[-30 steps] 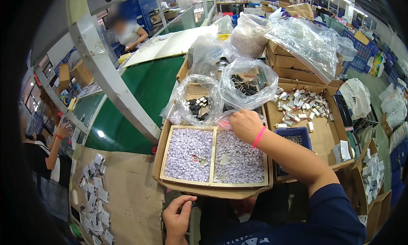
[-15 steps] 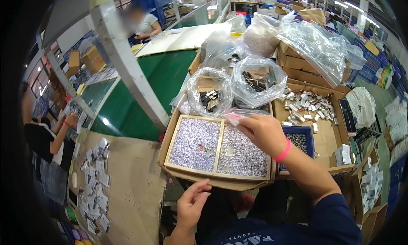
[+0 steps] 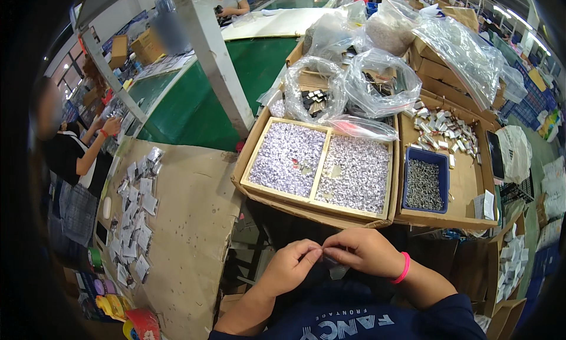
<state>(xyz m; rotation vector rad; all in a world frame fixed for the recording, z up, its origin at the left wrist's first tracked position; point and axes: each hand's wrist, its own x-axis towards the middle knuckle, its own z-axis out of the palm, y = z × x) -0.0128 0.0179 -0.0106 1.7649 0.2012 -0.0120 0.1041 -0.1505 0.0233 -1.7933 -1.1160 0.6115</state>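
Note:
Close to my body, in front of the box edge, my two hands meet fingertip to fingertip. Between them hangs a small clear plastic bag (image 3: pixel 336 270), mostly hidden behind the fingers. My left hand (image 3: pixel 293 265) pinches its top with thumb and forefinger. My right hand (image 3: pixel 367 253), with a pink band at the wrist, pinches it from the other side. Whether anything is inside the bag cannot be made out. Beyond the hands, a wooden tray (image 3: pixel 321 164) with two compartments of small silvery pieces sits in a cardboard box (image 3: pixel 306 215).
At right a blue bin (image 3: pixel 425 205) holds small metal parts, beside loose white-and-silver pieces (image 3: pixel 439 129). Open plastic bags (image 3: pixel 380 92) with dark parts stand behind the tray. Filled packets (image 3: pixel 137 213) lie on the left table. A metal post (image 3: pixel 215 63) rises there; two people work farther off.
My right hand has come back from above the tray's right compartment to meet my left hand, which moved slightly right. Both now pinch the small bag. The view has shifted downward.

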